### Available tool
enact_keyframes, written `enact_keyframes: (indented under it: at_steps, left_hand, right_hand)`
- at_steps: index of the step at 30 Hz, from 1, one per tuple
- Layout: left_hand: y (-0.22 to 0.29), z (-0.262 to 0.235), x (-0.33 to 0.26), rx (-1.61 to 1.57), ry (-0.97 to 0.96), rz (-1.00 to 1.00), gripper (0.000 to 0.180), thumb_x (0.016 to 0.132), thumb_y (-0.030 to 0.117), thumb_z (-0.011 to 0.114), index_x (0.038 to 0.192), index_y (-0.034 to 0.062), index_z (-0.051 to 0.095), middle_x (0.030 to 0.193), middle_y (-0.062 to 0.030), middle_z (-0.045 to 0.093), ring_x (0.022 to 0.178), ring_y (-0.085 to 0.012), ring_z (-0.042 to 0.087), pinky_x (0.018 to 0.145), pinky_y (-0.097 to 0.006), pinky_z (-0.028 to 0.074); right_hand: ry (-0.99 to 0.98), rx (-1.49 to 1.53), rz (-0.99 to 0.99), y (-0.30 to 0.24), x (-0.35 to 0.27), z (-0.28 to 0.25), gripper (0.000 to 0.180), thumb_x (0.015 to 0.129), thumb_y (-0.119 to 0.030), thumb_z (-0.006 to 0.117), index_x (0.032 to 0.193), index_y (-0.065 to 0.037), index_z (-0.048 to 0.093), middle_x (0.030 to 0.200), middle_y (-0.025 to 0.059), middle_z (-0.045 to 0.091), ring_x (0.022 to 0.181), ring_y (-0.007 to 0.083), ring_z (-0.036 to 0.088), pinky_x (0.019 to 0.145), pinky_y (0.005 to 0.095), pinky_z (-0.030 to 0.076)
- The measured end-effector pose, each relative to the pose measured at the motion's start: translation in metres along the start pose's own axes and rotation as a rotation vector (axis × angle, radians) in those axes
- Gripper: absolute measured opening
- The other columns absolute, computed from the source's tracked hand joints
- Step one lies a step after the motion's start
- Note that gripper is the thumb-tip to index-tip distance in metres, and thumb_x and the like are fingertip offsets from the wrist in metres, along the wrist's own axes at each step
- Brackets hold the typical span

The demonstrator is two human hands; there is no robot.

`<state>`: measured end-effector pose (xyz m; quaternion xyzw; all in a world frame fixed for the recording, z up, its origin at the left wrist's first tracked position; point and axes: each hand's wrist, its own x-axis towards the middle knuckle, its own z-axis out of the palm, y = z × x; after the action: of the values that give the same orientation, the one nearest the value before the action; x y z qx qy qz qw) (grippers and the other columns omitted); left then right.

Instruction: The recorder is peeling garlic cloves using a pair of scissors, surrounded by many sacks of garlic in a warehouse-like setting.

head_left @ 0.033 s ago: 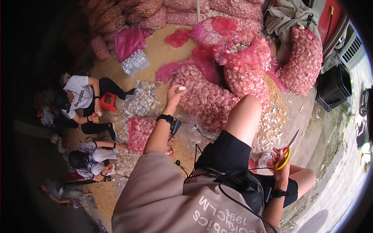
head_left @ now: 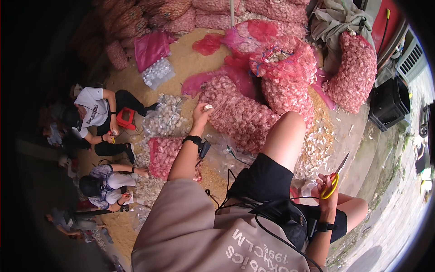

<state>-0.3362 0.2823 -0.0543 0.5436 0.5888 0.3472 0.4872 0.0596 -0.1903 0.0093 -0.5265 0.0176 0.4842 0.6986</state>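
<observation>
My left hand (head_left: 200,117) is stretched out ahead, its fingers closed on a small white piece of garlic (head_left: 208,107). Just beyond it lies a pink mesh sack full of garlic bulbs (head_left: 235,115), apart from the hand. Off to the right, my right hand (head_left: 326,186) is wrapped around the yellow handles of a pair of scissors (head_left: 335,179). Their long pointed blades stick out forward and to the right, away from any garlic. Whether the blades are fully closed is hard to make out.
More filled mesh sacks (head_left: 290,90) stand ahead, with others stacked at the back. A clear bag of white bulbs (head_left: 165,115) and a red basket (head_left: 126,119) are left, near two seated co-workers. Peel scraps (head_left: 319,145) litter the floor; a black crate (head_left: 389,102) stands right.
My left hand has shifted slightly back toward me and to the left, carrying the piece of garlic. My right hand and the scissors have barely moved.
</observation>
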Motion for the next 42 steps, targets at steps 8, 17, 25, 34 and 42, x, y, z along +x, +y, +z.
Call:
enact_keyframes:
  at_steps: [8, 17, 25, 34, 42]
  left_hand:
    - [-0.242, -0.108, -0.053, 1.124, -0.646, 0.002, 0.014, 0.08, 0.012, 0.068, 0.088, 0.006, 0.077, 0.097, -0.0126, 0.076, 0.093, -0.0254, 0.072, 0.083, -0.037, 0.055]
    - [-0.13, -0.003, -0.01, 0.784, -0.329, -0.152, 0.021, 0.087, 0.023, 0.072, 0.101, 0.0082, 0.077, 0.101, -0.0134, 0.076, 0.096, -0.0299, 0.072, 0.085, -0.04, 0.054]
    - [0.035, 0.167, 0.061, 0.479, -0.423, 0.358, 0.023, 0.091, 0.019, 0.067, 0.107, 0.0045, 0.074, 0.102, -0.0193, 0.074, 0.102, -0.0347, 0.07, 0.089, -0.043, 0.054]
    - [0.133, 0.275, 0.13, 0.426, -0.285, 0.759, 0.031, 0.098, 0.005, 0.056, 0.127, 0.0005, 0.065, 0.122, -0.022, 0.067, 0.117, -0.0371, 0.063, 0.1, -0.041, 0.049]
    - [0.121, 0.357, 0.172, 0.462, -0.493, 0.486, 0.036, 0.098, 0.002, 0.047, 0.129, -0.0051, 0.062, 0.127, -0.0234, 0.067, 0.122, -0.033, 0.062, 0.103, -0.038, 0.047]
  right_hand:
    - [-0.022, 0.001, 0.043, 0.015, 0.011, 0.017, 0.021, 0.099, -0.022, 0.067, 0.112, -0.01, 0.056, 0.105, 0.0107, 0.071, 0.083, 0.0176, 0.071, 0.065, 0.0243, 0.056]
    - [0.057, 0.011, 0.004, 0.01, 0.011, 0.005, 0.019, 0.1, -0.018, 0.066, 0.113, -0.008, 0.056, 0.102, 0.0118, 0.071, 0.08, 0.0212, 0.071, 0.067, 0.0286, 0.056]
    - [0.025, 0.013, 0.019, 0.013, 0.013, 0.004, 0.017, 0.098, -0.014, 0.066, 0.107, -0.005, 0.054, 0.1, 0.0152, 0.069, 0.081, 0.0254, 0.071, 0.069, 0.0337, 0.058]
    - [0.108, 0.008, -0.012, 0.013, 0.014, -0.016, 0.02, 0.099, -0.017, 0.065, 0.11, -0.005, 0.053, 0.097, 0.0151, 0.071, 0.077, 0.0228, 0.072, 0.063, 0.0306, 0.057]
    - [0.166, 0.03, -0.008, 0.008, 0.018, -0.024, 0.016, 0.099, -0.013, 0.065, 0.107, -0.003, 0.054, 0.097, 0.0157, 0.07, 0.078, 0.0243, 0.072, 0.068, 0.0328, 0.06]
